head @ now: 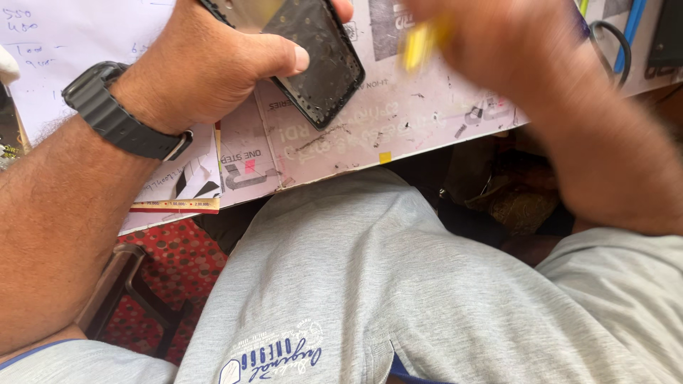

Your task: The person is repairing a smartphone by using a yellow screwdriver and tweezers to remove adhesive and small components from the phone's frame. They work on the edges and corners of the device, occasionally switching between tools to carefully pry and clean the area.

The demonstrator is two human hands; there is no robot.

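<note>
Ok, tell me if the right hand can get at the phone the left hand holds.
Probably yes: the right hand, blurred and holding something yellow, is beside the phone, with nothing between them.

Left hand (206, 67) gripping phone (320, 57) (right hand (498, 43) blurred)

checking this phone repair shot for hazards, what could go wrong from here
1. The left hand pinches the opened black phone by one side, tilted above the worktop; it might slip and drop.
2. The right hand is motion-blurred with a yellow tool close to the phone; a fast stroke could gouge its exposed inside or jab the left thumb.
3. The phone sits near the worktop's edge, so loose parts could fall into the lap.
</note>
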